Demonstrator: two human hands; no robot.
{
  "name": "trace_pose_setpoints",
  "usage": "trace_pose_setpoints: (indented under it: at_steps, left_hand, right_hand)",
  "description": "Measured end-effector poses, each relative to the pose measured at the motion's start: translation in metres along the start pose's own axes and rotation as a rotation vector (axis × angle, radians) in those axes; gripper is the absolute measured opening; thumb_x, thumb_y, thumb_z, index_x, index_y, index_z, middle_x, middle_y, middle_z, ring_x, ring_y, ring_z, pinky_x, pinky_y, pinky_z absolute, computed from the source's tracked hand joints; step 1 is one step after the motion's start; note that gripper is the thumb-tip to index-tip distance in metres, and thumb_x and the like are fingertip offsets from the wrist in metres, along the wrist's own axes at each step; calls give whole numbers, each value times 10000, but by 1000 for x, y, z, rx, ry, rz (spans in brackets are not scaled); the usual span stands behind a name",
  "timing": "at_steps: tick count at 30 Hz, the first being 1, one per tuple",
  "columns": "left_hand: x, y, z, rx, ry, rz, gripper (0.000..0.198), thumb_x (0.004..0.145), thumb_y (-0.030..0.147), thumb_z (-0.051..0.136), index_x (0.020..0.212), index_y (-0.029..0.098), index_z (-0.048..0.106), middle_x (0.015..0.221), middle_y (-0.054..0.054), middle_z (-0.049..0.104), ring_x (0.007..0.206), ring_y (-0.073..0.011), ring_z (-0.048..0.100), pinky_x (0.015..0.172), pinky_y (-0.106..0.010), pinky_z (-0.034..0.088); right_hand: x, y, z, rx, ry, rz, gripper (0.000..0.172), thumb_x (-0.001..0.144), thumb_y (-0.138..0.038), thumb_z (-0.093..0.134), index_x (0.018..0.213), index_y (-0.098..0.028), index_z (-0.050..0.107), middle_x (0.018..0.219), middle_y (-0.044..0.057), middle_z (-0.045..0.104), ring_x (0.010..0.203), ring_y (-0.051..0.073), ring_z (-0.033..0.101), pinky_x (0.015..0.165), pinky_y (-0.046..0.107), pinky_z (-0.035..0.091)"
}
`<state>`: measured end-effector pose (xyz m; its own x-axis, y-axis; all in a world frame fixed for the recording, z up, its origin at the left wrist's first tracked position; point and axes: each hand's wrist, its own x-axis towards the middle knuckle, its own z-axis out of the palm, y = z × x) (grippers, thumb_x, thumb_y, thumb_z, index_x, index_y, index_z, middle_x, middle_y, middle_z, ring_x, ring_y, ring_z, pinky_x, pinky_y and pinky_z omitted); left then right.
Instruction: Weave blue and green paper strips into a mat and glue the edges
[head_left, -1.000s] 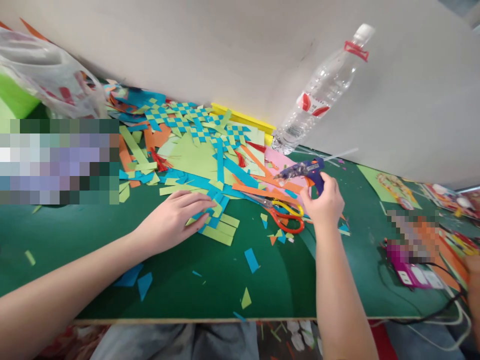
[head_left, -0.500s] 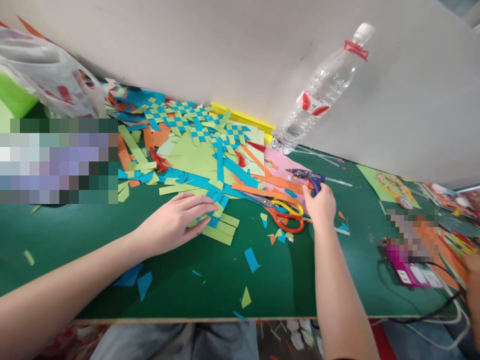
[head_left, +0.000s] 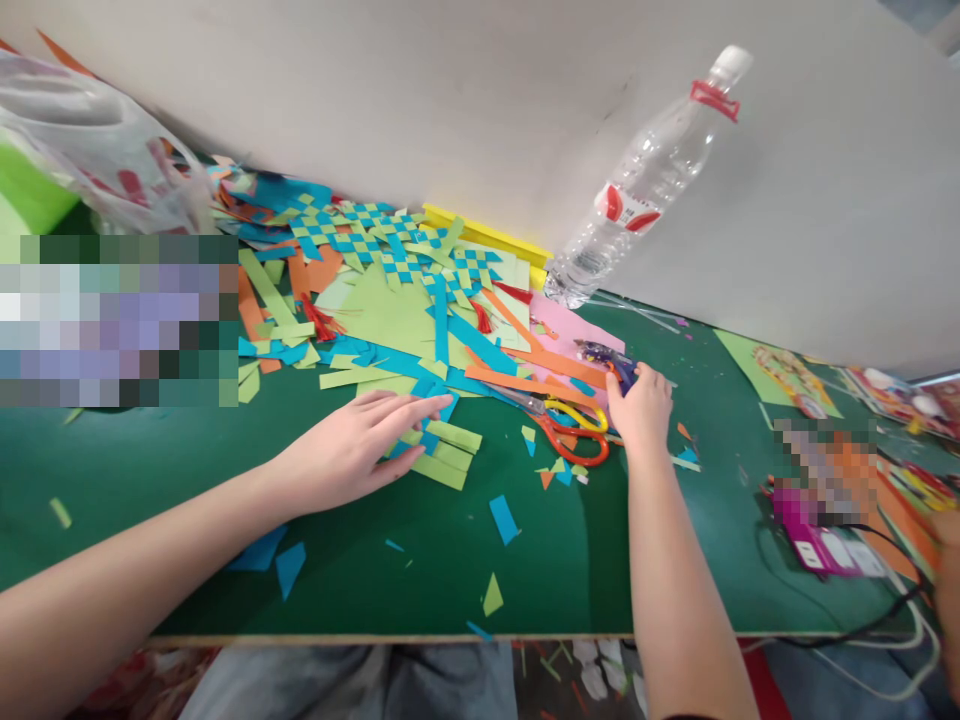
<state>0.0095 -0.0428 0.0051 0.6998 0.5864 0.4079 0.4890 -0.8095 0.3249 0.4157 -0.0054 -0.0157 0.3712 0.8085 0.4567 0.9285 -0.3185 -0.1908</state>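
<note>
My left hand (head_left: 360, 450) lies over a small weave of blue and green paper strips (head_left: 444, 455). Its fingers are stretched out and apart, and they partly hide the weave. On the right, my right hand (head_left: 641, 408) is wrapped round the handle of a dark blue hot glue gun (head_left: 602, 353), whose nozzle points left above pink and orange paper. The palm and fingers cover most of the handle. Scissors (head_left: 574, 430) with yellow and orange handles lie just left of that hand, partly among orange strips.
Finished blue-green woven pieces (head_left: 375, 232) and loose strips heap at the back. A plastic bottle (head_left: 622, 200) stands by the grey wall. At right are a magenta device (head_left: 814, 535) with cables and another person's hand (head_left: 946, 560). A plastic bag (head_left: 127, 150) is at left.
My left fingers have straightened and spread over the weave. My right hand has closed farther round the glue gun, whose body has tilted a little and whose rear is now more hidden.
</note>
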Motion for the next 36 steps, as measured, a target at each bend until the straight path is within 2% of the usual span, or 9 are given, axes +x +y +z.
trace_pose_setpoints:
  at_steps: [4,7,10,14,18,23,31,34,36]
  left_hand:
    - [0,-3,1,59,15,-3,355,957,247,484,1306,185,500,1168,-89,662,1066,-222,624,936,-382,481]
    - [0,-6,2,80,21,-24,301,958,259,478,1234,185,572,1186,-92,662,1106,-235,617,954,-388,467]
    - [0,-8,3,104,13,-56,301,962,285,468,1219,189,593,1190,-89,664,1119,-241,613,978,-402,450]
    - [1,-9,3,135,-35,-72,302,974,305,440,1197,184,603,1211,-90,649,1136,-241,597,978,-412,441]
    - [1,-10,3,133,-47,-109,307,972,334,432,1177,203,620,1224,-81,642,1132,-247,593,981,-426,435]
    - [1,-11,5,114,-94,-129,310,966,360,443,1187,229,617,1230,-74,637,1160,-248,576,989,-427,422]
    - [1,-10,6,160,-154,-102,366,959,429,463,1228,211,581,1275,-86,603,1202,-256,546,993,-436,399]
    - [1,-10,5,176,-146,-118,408,948,463,475,1257,208,555,1282,-93,603,1199,-262,546,991,-440,398]
    - [1,-10,5,183,-129,-134,439,942,481,477,1276,203,538,1295,-99,598,1200,-270,544,998,-447,396]
  right_hand:
    - [0,-8,-10,69,69,-131,364,848,-361,495,1112,-123,570,1099,195,634,1044,318,561,899,448,446]
    - [-2,-15,-21,143,55,-197,255,859,-327,476,1011,-158,594,974,138,661,888,254,614,810,368,475]
    - [-6,-23,-34,189,-67,-290,185,877,-335,485,882,-203,615,793,58,675,699,191,621,682,297,458]
    - [-13,-33,-49,190,-254,-434,210,870,-378,522,762,-224,616,679,11,660,615,162,603,598,270,423]
    - [-17,-40,-60,214,-447,-447,168,826,-395,586,844,-236,638,778,4,696,680,160,630,650,276,465]
    - [-17,-43,-64,156,-682,-375,297,760,-478,648,943,-244,649,886,17,711,745,184,642,657,304,487]
    - [-17,-40,-69,150,-784,-336,344,726,-361,654,1048,-240,661,960,31,697,799,186,639,684,299,500]
    - [-18,-43,-70,140,-806,-373,427,693,-330,691,1107,-238,646,1065,57,680,865,206,643,683,299,504]
    - [-18,-45,-70,128,-802,-417,407,679,-280,690,1082,-241,649,1119,63,666,903,220,641,691,303,503]
